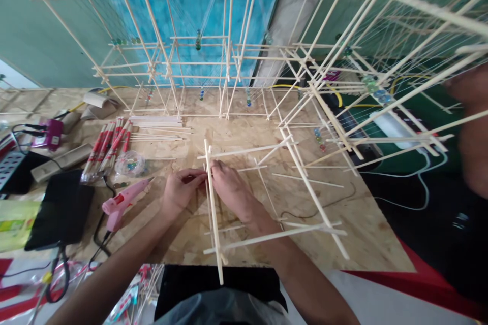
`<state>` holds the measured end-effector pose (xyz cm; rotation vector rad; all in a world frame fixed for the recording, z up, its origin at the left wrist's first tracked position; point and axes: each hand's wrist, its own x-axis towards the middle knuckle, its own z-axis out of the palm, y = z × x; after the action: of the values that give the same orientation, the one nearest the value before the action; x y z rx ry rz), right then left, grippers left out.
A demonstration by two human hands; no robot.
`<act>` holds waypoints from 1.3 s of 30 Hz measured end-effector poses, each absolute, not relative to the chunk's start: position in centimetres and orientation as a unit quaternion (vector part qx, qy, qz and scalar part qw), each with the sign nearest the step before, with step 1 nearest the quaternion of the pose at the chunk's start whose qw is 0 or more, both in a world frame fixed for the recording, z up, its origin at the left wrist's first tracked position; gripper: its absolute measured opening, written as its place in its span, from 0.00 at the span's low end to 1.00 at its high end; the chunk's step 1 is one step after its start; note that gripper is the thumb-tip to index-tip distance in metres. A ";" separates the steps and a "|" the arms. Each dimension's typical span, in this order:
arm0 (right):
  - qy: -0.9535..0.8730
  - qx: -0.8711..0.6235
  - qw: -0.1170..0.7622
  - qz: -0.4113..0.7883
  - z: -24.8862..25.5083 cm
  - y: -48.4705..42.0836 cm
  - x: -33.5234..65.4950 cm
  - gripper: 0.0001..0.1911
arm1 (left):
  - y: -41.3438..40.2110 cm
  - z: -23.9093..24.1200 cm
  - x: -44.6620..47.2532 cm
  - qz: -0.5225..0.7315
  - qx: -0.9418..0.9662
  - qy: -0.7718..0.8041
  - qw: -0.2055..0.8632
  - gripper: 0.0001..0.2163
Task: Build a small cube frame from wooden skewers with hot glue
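Observation:
A frame of thin wooden sticks [267, 236] lies on the chipboard tabletop [366, 244] in front of me. One upright stick [213, 213] runs from near the table's front edge up between my hands. My left hand [182, 190] pinches this stick from the left, fingers closed. My right hand [231, 188] grips the same stick from the right, reaching through the frame. The two sets of fingertips meet at the stick's upper part.
A pink glue gun [124, 200] lies left of my hands, with packs of sticks [109, 147], a bag of marbles [130, 164] and a black tablet [61, 210] beyond. Tall stick structures [229, 61] with marbles fill the back and right. Another person [470, 132] stands at the right edge.

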<state>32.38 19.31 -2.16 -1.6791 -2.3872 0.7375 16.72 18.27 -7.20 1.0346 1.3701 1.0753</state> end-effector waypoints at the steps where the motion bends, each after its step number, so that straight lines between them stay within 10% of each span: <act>1: -0.793 -0.554 0.068 0.243 -2.2 19.3 32.4 0.15 | 18.3 -7.1 16.8 0.451 0.433 0.574 0.529 0.18; 39: -0.799 -0.560 0.050 0.214 -1.4 18.8 32.2 0.19 | 18.2 -7.3 16.8 0.462 0.433 0.563 0.531 0.16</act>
<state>32.21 18.78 -1.42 -1.7045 -2.4327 0.6527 16.84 18.23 -7.33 1.0320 1.3442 1.1023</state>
